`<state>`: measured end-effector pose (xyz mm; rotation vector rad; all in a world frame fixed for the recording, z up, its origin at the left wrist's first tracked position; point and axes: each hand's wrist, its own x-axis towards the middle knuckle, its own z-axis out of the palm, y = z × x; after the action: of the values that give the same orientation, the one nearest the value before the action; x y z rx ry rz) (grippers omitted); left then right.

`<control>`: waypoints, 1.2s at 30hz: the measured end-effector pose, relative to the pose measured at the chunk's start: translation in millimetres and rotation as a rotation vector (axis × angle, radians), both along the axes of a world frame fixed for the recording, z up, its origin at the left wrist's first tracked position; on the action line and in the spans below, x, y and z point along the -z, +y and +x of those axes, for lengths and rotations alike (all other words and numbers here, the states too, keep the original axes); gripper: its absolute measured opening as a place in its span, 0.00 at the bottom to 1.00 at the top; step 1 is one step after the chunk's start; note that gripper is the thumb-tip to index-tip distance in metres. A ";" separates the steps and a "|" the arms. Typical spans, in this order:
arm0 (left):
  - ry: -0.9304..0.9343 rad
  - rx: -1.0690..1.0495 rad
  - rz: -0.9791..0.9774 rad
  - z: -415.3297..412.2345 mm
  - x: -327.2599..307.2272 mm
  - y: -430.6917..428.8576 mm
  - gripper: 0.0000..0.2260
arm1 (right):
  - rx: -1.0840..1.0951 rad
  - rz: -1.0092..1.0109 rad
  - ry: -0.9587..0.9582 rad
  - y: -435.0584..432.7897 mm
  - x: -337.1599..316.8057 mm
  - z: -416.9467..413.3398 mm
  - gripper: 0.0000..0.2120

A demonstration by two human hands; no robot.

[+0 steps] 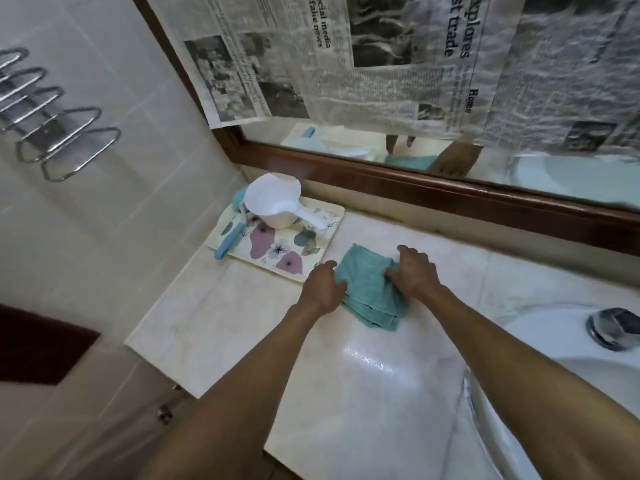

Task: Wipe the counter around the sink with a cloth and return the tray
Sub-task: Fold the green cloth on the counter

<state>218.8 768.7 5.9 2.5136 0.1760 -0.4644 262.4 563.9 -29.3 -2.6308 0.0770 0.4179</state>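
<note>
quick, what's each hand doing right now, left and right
Left hand: gripping the left edge of the folded teal cloth on the counter.
Right hand: pressed on the cloth's right side, fingers curled on it.

teal cloth (369, 289) sits folded on the marble surface (242, 323) left of the sink (540, 344), floral tray (277, 251) just beside it.

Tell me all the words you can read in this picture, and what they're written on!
"social media" and "fake news": headline on the newspaper stuck over the mirror.
"explores" and "trade": larger headline to the right on it.
"Home": small heading lower down on it.
The small newspaper print is too blurred to read.
Tray, scoop, cloth: no words visible.
</note>
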 end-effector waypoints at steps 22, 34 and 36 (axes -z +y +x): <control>0.049 -0.012 -0.451 64.3 21.3 53.8 0.10 | 0.411 0.561 -0.028 7.9 0.4 -13.5 0.16; 0.314 -0.314 -0.721 98.0 22.9 193.9 0.11 | 0.507 0.746 0.129 140.2 1.7 30.5 0.18; 0.285 -0.337 -0.734 107.1 21.6 206.2 0.10 | 0.570 0.801 0.085 158.3 3.7 34.4 0.16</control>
<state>325.8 974.8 -15.7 1.6570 0.4407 -0.6106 296.9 722.2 -32.9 -1.7036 0.5485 0.2756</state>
